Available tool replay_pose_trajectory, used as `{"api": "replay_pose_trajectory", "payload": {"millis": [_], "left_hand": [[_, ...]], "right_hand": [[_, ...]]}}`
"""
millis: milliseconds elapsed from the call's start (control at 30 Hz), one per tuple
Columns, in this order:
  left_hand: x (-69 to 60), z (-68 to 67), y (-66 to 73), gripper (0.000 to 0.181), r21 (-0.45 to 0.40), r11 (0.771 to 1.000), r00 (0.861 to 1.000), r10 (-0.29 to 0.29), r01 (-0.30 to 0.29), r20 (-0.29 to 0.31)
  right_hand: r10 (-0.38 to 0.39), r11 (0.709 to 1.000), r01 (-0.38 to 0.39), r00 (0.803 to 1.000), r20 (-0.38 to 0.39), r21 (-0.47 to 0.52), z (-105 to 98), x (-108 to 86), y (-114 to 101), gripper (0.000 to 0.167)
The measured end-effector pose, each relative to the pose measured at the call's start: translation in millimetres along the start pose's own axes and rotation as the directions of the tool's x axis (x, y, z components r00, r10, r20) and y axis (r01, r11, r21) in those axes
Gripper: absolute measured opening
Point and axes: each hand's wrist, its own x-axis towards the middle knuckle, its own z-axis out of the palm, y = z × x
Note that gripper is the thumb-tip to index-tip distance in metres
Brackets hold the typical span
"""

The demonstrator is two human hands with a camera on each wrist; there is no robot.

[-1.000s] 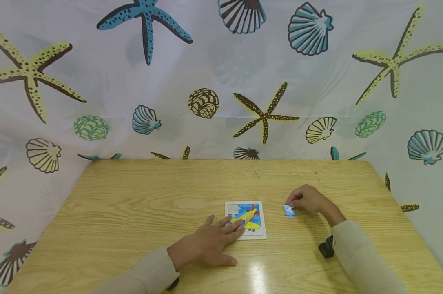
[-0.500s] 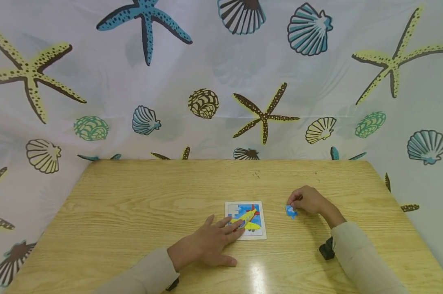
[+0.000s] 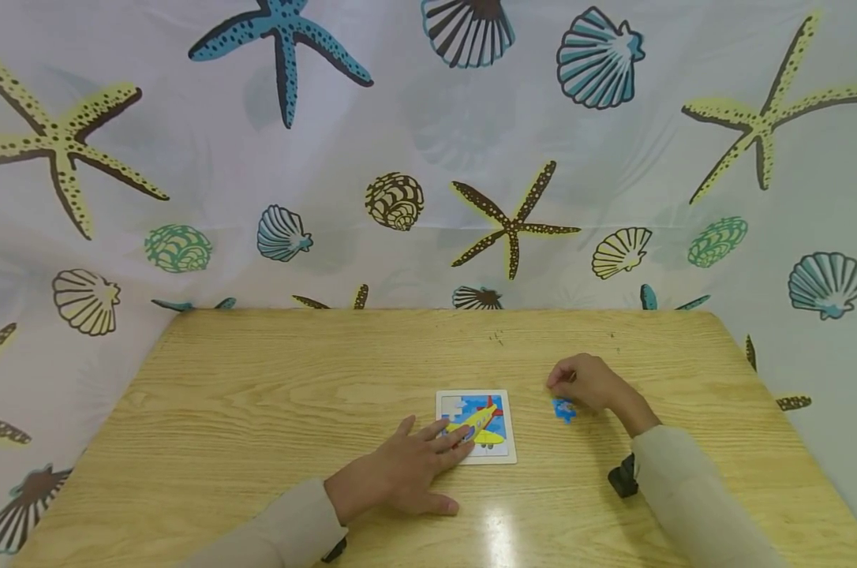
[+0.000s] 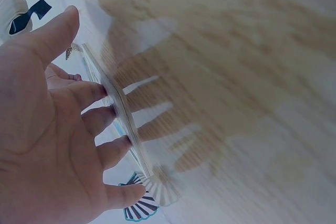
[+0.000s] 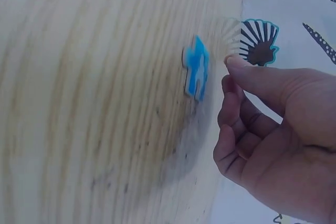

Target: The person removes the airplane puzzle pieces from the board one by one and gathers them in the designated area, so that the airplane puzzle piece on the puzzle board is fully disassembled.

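A square puzzle board with a yellow plane picture lies on the table; its upper left part shows pale, without the blue print. Fingers spread, my left hand rests over the board's lower left. The left wrist view has its fingertips at the edge of the board, palm facing the camera. A blue puzzle piece lies flat right of the board. My right hand is just above it with curled fingers; in the right wrist view, a gap separates the piece from the hand, which holds nothing.
The wooden table ends at a pale cloth printed with starfish and shells, behind and at both sides. A dark object sits by the right sleeve cuff.
The right hand has let go of the blue piece and shifted slightly left and away from the camera. The piece has turned a little. My left hand and the board have stayed put.
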Motion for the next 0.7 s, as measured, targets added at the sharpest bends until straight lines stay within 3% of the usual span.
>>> {"api": "replay_pose_trajectory", "payload": {"millis": [200, 700], "left_hand": [[1.0, 1.4, -0.6, 0.079, 0.010, 1.000, 1.000, 0.001, -0.001, 0.002], [1.2, 2.3, -0.9, 0.080, 0.004, 1.000, 1.000, -0.005, 0.005, 0.007]], "right_hand": [[0.024, 0.999, -0.024, 0.999, -0.026, 0.032, 13.5, 8.7, -10.0, 0.008], [-0.019, 0.998, 0.021, 0.999, -0.028, 0.067, 44.2, 27.5, -47.1, 0.013]]}}
